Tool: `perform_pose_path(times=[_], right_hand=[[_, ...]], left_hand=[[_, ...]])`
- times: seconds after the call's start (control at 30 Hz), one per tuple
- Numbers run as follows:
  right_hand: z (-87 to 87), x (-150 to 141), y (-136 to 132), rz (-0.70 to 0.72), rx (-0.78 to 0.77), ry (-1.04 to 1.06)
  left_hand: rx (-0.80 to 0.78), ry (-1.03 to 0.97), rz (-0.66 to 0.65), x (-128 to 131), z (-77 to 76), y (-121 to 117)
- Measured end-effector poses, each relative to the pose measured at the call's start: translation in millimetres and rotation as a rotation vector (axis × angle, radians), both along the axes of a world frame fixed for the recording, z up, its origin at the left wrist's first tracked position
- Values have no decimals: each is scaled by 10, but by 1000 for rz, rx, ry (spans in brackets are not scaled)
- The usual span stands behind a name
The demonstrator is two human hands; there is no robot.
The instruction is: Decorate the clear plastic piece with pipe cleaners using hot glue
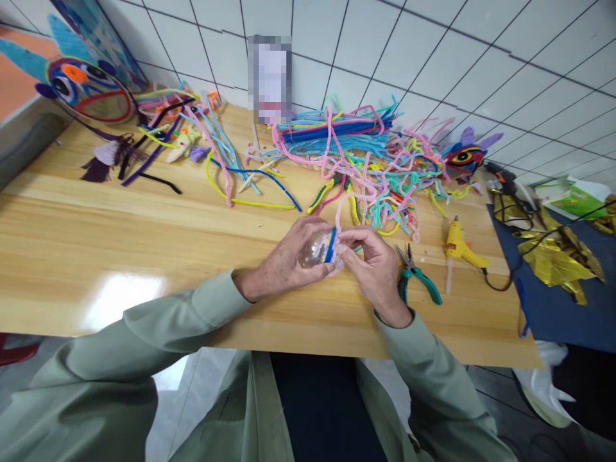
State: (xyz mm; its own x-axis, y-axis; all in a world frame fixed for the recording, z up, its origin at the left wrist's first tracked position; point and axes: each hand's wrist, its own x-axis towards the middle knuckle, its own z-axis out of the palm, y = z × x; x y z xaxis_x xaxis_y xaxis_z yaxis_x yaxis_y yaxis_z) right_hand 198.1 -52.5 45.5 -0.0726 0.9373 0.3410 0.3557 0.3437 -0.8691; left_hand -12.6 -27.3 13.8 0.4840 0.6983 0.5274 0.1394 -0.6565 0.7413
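Observation:
My left hand (289, 256) is wrapped round a clear, rounded plastic piece (312, 252), which looks like a cut bottle end or ball. A dark blue pipe cleaner (330, 246) runs round it like a band, and pale pink fuzzy material shows on its right side. At that right side my right hand (368, 260) pinches a pink pipe cleaner (339, 215), thumb and forefinger close together against the rim. Just right of this hand, teal-handled pliers (418, 279) lie on the wooden table (192, 237) with their jaws apart.
Tangled pipe cleaners (380, 186) and a bundle (341, 138) lie along the wall, with yellow-handled pliers (353, 199) in front. A yellow glue gun (462, 247) with a cord rests at right. Decorated fish-like crafts (86, 90) stand at far left and back right. Gold foil (548, 256) lies beyond.

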Motion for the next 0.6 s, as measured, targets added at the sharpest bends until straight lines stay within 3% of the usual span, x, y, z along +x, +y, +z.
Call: perform_pose_path(times=[0.6], right_hand=[[-30,23,-31,21,21,-8]], left_hand=[[7,-35,0,16,3,-3]])
